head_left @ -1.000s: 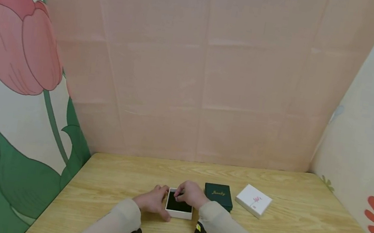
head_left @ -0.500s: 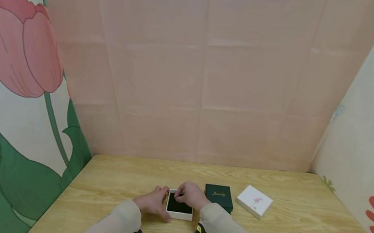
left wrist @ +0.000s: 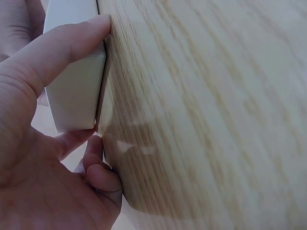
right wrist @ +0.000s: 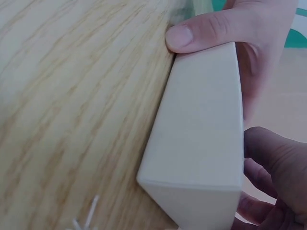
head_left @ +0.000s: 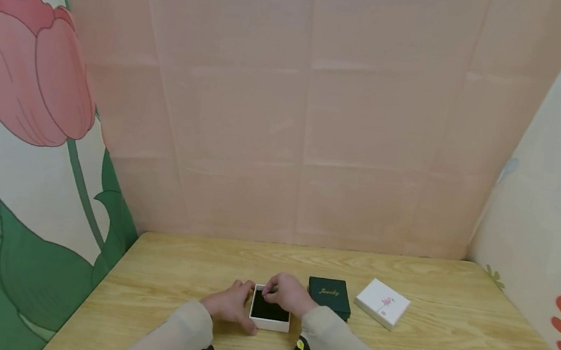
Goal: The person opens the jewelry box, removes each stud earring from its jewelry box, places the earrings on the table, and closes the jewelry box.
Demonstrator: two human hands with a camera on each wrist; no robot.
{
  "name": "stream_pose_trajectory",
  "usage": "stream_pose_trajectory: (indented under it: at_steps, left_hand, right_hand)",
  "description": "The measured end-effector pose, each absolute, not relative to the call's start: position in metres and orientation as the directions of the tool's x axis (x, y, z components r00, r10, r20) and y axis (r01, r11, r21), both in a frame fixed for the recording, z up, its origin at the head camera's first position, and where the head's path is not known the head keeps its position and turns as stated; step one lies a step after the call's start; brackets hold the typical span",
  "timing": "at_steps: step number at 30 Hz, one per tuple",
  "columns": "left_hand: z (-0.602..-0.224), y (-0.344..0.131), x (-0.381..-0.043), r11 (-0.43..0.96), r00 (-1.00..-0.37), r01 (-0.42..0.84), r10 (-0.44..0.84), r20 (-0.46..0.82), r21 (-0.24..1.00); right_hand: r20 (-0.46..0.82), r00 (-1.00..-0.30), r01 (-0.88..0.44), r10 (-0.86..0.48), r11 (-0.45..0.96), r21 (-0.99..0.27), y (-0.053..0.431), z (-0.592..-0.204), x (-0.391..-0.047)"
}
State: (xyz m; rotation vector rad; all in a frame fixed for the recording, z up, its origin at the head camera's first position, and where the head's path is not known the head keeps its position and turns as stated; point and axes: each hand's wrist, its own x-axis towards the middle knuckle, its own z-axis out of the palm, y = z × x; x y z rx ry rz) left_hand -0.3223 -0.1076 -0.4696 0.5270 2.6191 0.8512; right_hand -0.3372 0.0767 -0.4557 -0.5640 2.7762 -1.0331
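A small white box (head_left: 269, 324) with a black lining (head_left: 271, 311) sits uncovered on the table. My left hand (head_left: 229, 301) grips its left side. In the left wrist view the thumb (left wrist: 72, 45) lies across the near wall and the other fingers reach round to the far side. My right hand (head_left: 290, 293) is over the box, fingers curled and tips together at the back left of the lining. A tiny pale thing seems pinched there, too small to make out. In the right wrist view the box wall (right wrist: 196, 120) hides those fingertips.
Just right of my right hand lies a dark green box (head_left: 329, 294) with gold lettering. Farther right is a white box (head_left: 382, 303) with a pink flower print. Wood-grain table (head_left: 456, 346) extends around them, with a pink backdrop (head_left: 296, 141) behind.
Both hands and the box keep almost the same place. The whole head view has shifted very slightly. My right fingertips stay at the back left of the black lining.
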Motion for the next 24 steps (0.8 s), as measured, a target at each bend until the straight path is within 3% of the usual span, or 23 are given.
stream_pose_trajectory:
  at_steps: [14,24]
  left_hand:
    - [-0.473,-0.107,-0.322,0.733,-0.877,0.263,0.452,-0.161,0.627]
    - [-0.470,-0.106,-0.318,0.727,-0.883,0.274,0.450,-0.136,0.630]
  right_hand:
    - [0.036,-0.946,-0.225,-0.322,0.575,-0.787,0.098,-0.421,-0.330]
    - [0.176,-0.927,-0.331,-0.331,0.501,-0.799,0.133,-0.400,-0.313]
